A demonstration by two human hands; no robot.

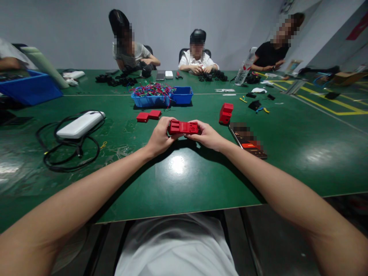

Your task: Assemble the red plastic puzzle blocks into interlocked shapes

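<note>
A red slotted plastic part [184, 127] is held level above the green table [172, 184], between both hands. My left hand [161, 137] grips its left end, thumb below and fingers behind. At the right end, my right hand [207, 136] pinches it the same way. Two flat red pieces [148, 116] lie touching, just beyond my left hand. Another red block [226, 113] stands beyond my right hand, near a phone [248, 142] with its screen lit.
Blue bins [152, 100], one heaped with coloured wires, sit ahead. A white power bank [81, 124] with a looped black cable [66, 166] lies left. Several people sit across the table, near black items, a tilted plastic bottle [245, 68] and pliers [262, 110].
</note>
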